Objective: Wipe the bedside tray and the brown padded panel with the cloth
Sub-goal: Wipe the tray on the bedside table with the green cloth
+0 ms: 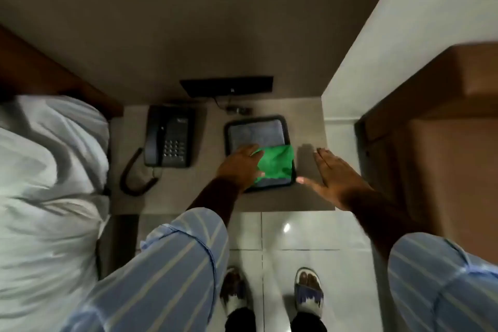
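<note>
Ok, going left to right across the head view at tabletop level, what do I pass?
Pillow → phone → left hand → green cloth on the tray → right hand, flat on the table → brown padded panel.

The left hand [240,166] hides the tray's [286,127] near-left corner — the cloth [277,163] covers its front.

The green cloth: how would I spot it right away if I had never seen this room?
Find the grey bedside table between the bed and the white wall. On it, right of the black telephone, sits a dark-rimmed tray. The green cloth lies across the tray's near half under the left hand, the only bright green thing there.
</note>
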